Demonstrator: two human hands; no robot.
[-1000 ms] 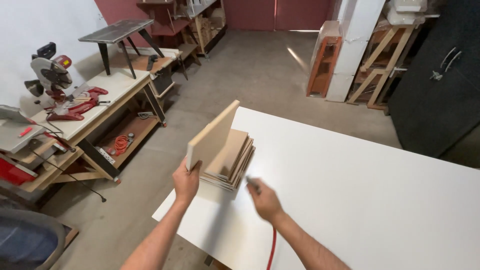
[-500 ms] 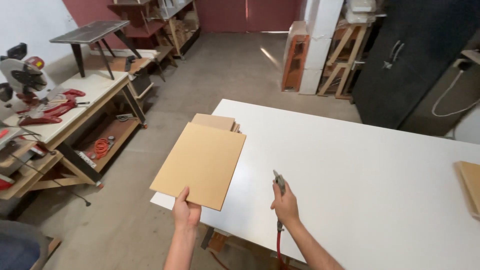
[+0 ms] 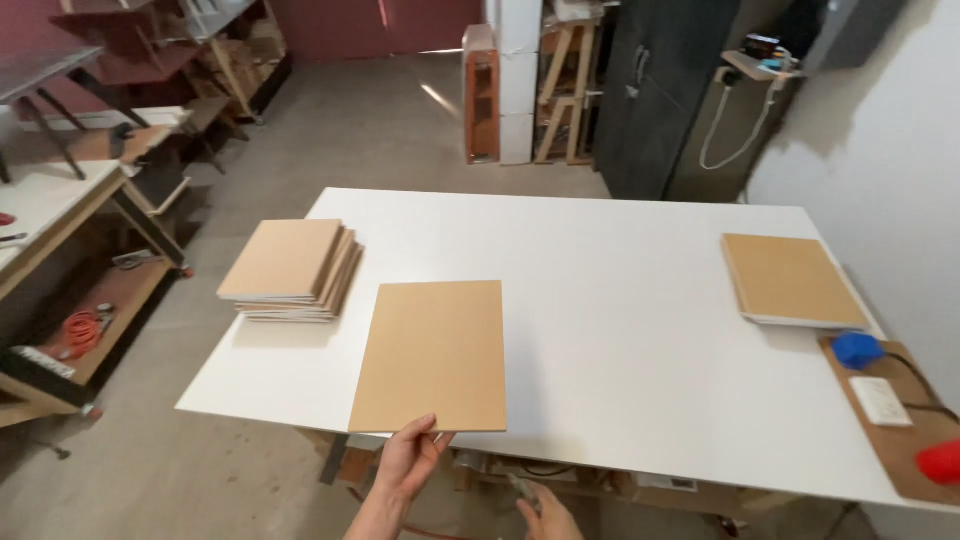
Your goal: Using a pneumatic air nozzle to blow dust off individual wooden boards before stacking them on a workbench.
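Workshop table (image 3: 620, 300): white, holding a board stack (image 3: 290, 270) far left and 1 finished-looking pile (image 3: 790, 278) far right.
Left hand (image 3: 410, 462): I'm gripping the single board (image 3: 432, 355) by its near edge, flat on the table.
Right hand (image 3: 545, 515): I'm clenching a tool below the near edge.
Progress: I'm judging it early; most boards are waiting.

Stack of tan boards (image 3: 290, 270) on my white table's (image 3: 620, 300) left end, another flat board pile (image 3: 788, 280) on the right. Blue object (image 3: 857, 349) and white switch box (image 3: 880, 400) on a brown panel (image 3: 890, 425). Orange cord (image 3: 80, 328) under side bench. Black cabinet (image 3: 660, 95) behind.
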